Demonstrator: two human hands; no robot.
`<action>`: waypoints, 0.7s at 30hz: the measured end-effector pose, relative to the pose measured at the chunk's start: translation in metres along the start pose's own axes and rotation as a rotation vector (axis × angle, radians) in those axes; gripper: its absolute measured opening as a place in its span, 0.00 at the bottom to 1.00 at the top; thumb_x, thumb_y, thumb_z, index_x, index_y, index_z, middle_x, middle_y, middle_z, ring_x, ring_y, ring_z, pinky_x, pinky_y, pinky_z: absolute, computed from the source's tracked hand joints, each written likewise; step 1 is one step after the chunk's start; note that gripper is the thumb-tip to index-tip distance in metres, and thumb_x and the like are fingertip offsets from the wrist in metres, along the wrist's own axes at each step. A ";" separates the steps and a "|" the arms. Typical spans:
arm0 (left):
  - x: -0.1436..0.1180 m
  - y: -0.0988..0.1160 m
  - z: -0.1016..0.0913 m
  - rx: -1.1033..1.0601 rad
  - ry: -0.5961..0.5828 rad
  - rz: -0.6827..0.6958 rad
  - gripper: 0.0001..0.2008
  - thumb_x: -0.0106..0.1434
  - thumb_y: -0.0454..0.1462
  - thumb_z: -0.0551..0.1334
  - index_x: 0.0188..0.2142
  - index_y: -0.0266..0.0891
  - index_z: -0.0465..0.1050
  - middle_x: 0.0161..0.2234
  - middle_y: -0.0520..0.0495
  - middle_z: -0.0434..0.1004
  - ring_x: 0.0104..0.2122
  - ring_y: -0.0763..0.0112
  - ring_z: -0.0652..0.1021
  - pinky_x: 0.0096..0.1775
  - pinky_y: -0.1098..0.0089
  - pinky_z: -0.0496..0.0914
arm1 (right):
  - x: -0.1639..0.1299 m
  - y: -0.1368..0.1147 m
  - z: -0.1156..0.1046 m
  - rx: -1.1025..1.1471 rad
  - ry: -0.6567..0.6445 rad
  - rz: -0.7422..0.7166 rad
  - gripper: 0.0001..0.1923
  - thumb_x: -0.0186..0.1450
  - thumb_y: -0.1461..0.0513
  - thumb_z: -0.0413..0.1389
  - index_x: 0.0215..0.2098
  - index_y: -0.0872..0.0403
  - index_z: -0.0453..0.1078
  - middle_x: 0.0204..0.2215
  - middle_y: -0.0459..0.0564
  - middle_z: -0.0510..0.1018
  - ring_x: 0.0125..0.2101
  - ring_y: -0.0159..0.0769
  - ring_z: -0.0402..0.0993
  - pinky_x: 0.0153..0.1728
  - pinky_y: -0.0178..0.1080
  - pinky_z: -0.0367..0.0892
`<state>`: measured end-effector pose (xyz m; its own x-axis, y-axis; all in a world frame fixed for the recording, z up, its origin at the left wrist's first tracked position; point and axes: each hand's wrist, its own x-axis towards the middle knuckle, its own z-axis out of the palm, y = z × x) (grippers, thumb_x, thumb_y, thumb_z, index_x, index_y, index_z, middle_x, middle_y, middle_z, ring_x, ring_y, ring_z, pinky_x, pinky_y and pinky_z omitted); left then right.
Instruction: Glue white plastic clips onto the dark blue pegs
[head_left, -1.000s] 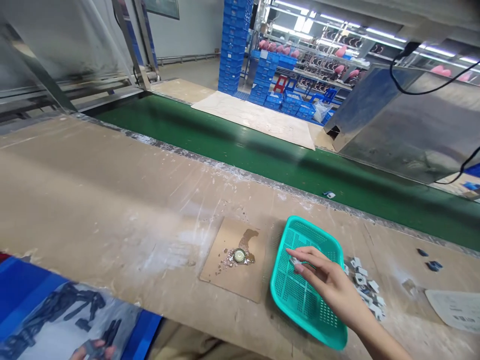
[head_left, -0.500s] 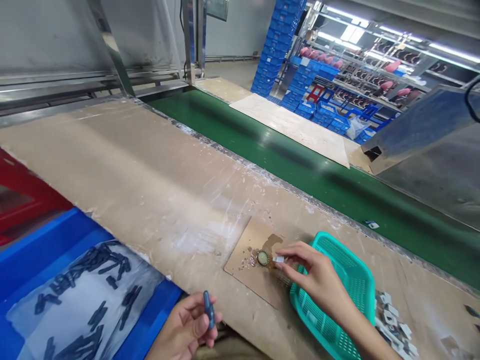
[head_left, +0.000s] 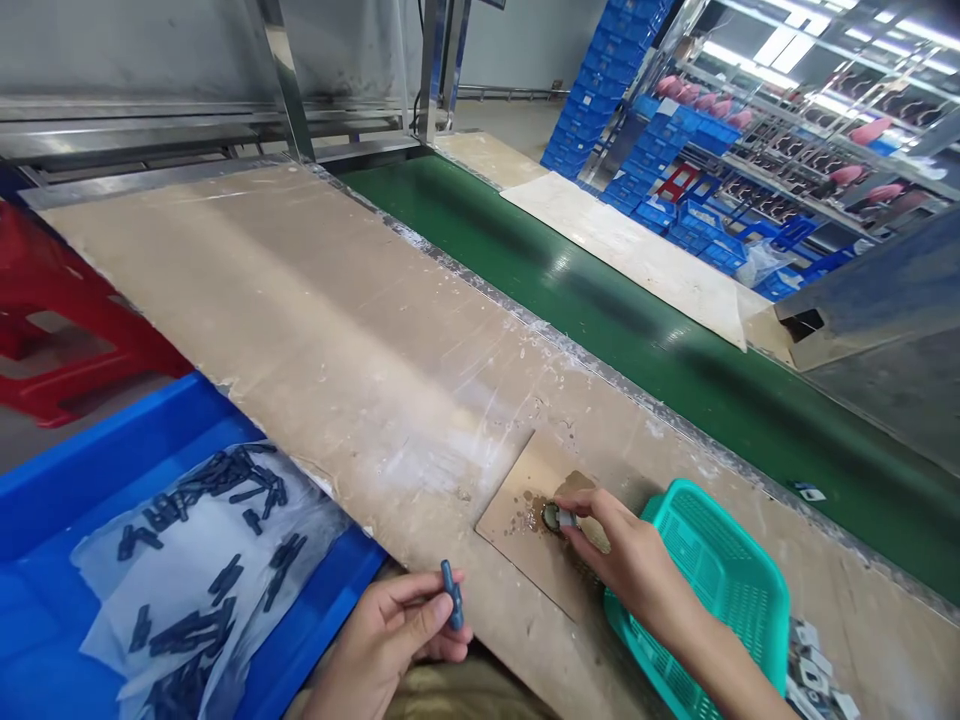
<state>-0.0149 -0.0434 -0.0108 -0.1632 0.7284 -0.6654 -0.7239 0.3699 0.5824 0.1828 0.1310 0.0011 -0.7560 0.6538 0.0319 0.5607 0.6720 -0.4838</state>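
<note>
My left hand (head_left: 390, 640) is at the bench's near edge, fingers closed on a slim dark blue part (head_left: 451, 594) held upright. My right hand (head_left: 626, 560) reaches over a small cardboard square (head_left: 517, 520) and pinches a small white piece (head_left: 568, 519) right at a little round cap (head_left: 551, 515) sitting in a brown stain. A teal mesh basket (head_left: 720, 580) lies just right of that hand, under my wrist.
A blue bin (head_left: 90, 470) at lower left holds a plastic bag with several dark blue parts (head_left: 202, 560). A red stool (head_left: 60, 340) stands left. A green conveyor belt (head_left: 600, 310) runs behind the bench. Small white pieces (head_left: 814, 670) lie right of the basket. Blue crates (head_left: 637, 150) are stacked far back.
My right hand moved from the basket to the cap on the cardboard, carrying a white piece. My left hand came up from the bin holding a blue part. The view swung left.
</note>
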 end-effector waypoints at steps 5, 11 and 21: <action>0.002 -0.002 0.000 -0.012 -0.011 -0.031 0.16 0.49 0.42 0.69 0.34 0.34 0.74 0.26 0.49 0.73 0.27 0.67 0.77 0.28 0.71 0.72 | 0.002 -0.001 0.001 -0.010 -0.009 -0.033 0.07 0.67 0.65 0.49 0.43 0.50 0.63 0.38 0.49 0.75 0.40 0.37 0.75 0.37 0.39 0.74; 0.005 -0.003 0.011 -0.207 -0.055 -0.096 0.17 0.47 0.40 0.72 0.35 0.33 0.75 0.28 0.47 0.75 0.29 0.75 0.75 0.30 0.77 0.72 | -0.004 -0.019 -0.016 0.079 0.103 -0.046 0.10 0.65 0.65 0.54 0.44 0.49 0.64 0.42 0.50 0.75 0.44 0.37 0.74 0.43 0.38 0.73; 0.010 -0.014 0.045 -0.141 -0.143 0.346 0.04 0.54 0.32 0.67 0.31 0.39 0.75 0.31 0.51 0.80 0.34 0.75 0.79 0.38 0.78 0.75 | -0.014 -0.087 -0.032 0.907 0.139 0.321 0.07 0.61 0.63 0.61 0.33 0.49 0.66 0.37 0.45 0.77 0.40 0.30 0.75 0.41 0.27 0.71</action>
<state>0.0238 -0.0159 -0.0048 -0.3256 0.8730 -0.3632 -0.7288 0.0130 0.6846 0.1555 0.0746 0.0704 -0.5331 0.8337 -0.1440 0.2160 -0.0304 -0.9759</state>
